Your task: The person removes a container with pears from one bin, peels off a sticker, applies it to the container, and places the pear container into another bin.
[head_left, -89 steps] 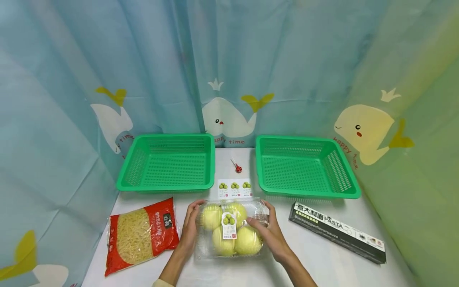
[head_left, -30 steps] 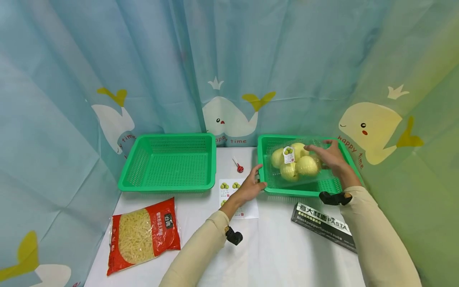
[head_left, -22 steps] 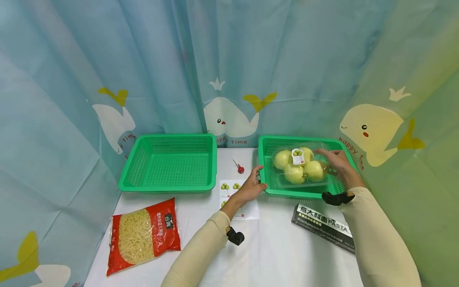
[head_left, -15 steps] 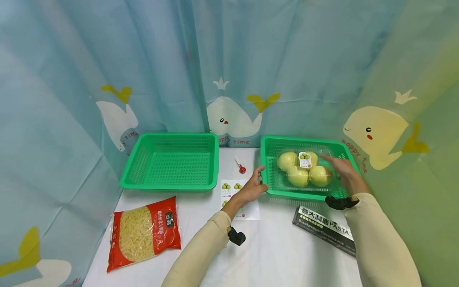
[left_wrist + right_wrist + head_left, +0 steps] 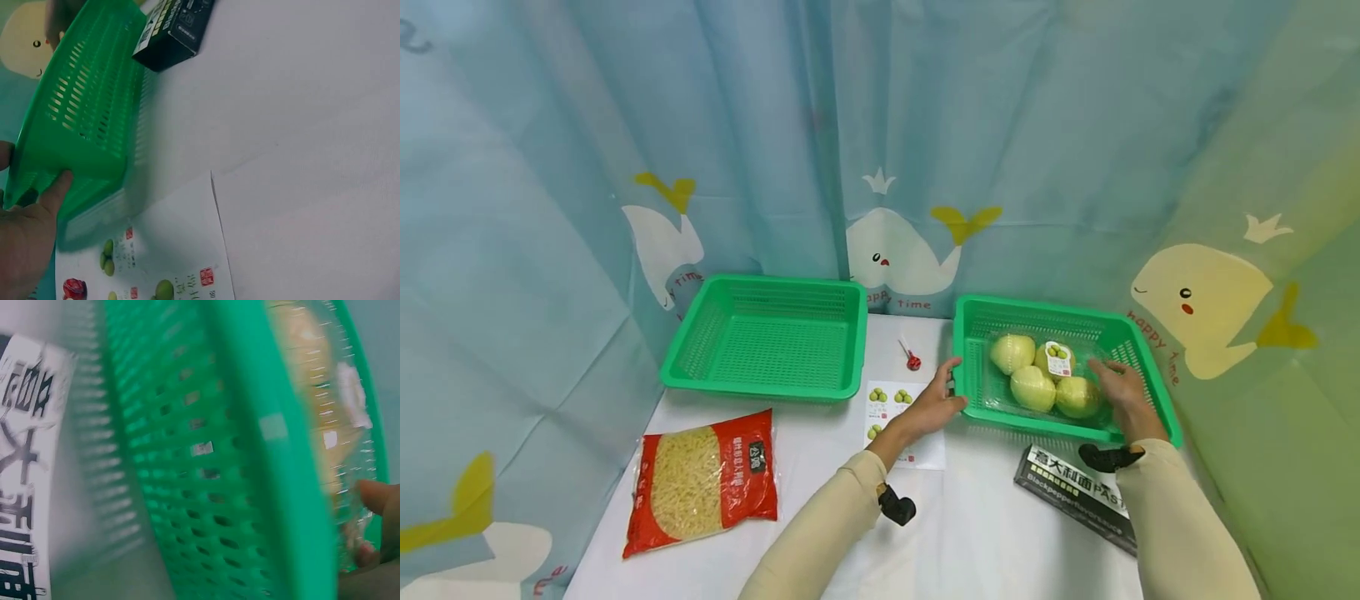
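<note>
A clear plastic box of pale yellow-green round fruit (image 5: 1033, 388), with a white label on its lid, sits inside the right green basket (image 5: 988, 302). At the box's right end is my right hand (image 5: 1126, 398); the right wrist view shows its thumb and fingers (image 5: 373, 497) pinching the box's edge. My left hand (image 5: 928, 410) grips the left end of the same basket. Seen from the left wrist, one digit presses the outer wall and another lies at the rim; the remaining fingers are partly hidden.
Another green basket (image 5: 775, 387) stands at the back left. A red pasta bag (image 5: 700, 482) lies in front of it. Between the baskets are a red lollipop (image 5: 913, 362) and a printed sheet (image 5: 887, 398). A black pasta box (image 5: 1078, 492) lies before the right basket, partly behind the right sleeve.
The fruit box went from the table's middle, where both hands held it, into the right basket, and has since settled lower. My left hand moved to the basket's left end. The view shifted slightly.
</note>
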Demonstrator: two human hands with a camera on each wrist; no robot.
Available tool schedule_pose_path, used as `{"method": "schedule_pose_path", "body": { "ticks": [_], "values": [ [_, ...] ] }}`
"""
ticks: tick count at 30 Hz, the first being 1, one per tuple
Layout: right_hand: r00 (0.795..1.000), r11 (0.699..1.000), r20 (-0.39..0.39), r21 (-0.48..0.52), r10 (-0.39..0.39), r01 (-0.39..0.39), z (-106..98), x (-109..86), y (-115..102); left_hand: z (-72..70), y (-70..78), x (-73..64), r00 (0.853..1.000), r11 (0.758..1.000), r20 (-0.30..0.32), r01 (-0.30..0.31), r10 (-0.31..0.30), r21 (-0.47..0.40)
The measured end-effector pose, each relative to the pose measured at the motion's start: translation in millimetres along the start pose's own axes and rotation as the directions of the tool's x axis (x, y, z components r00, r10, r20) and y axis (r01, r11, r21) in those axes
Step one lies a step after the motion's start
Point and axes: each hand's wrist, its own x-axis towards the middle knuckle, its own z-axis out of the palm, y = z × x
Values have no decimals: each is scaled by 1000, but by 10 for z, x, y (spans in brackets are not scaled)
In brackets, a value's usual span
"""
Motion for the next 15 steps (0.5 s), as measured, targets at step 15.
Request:
{"method": "schedule_pose_path", "body": {
  "ticks": [15],
  "values": [
    [991,992,-65,-65,-113,109,165,116,68,21,-55,15,999,1000,-36,-15,15,-5]
  ]
}}
